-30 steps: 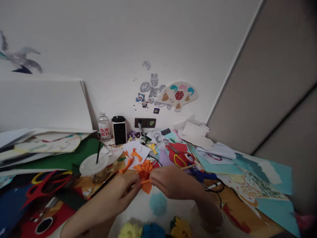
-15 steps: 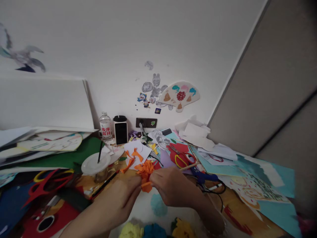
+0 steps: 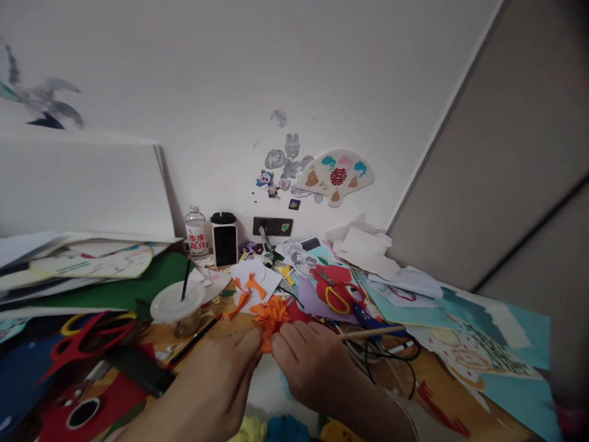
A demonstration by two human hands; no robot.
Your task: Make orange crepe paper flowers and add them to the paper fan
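Observation:
An orange crinkled paper flower (image 3: 272,311) is held between my two hands at the middle of the table, its petals facing away from me. My left hand (image 3: 225,368) is closed, thumb and fingers pinching the flower's base from the left. From the right, my right hand (image 3: 306,356) closes on the same base, fingers curled. A thin wooden stick (image 3: 372,331) juts out rightward from behind my right hand and seems held in it; its other end is hidden. Below my wrists, yellow, blue and orange-yellow paper flowers (image 3: 288,428) show at the bottom edge.
Orange paper scraps (image 3: 243,298) lie just beyond the flower. Red-handled scissors (image 3: 343,294) rest behind my right hand, near black cables (image 3: 409,368). A lidded cup with a straw (image 3: 178,304) stands left. More scissors (image 3: 89,341), a bottle (image 3: 196,233) and painted papers surround.
My right hand has turned and lowered slightly, its fingers now covering more of the flower's base. The wooden stick has swung from slanting upward to nearly level.

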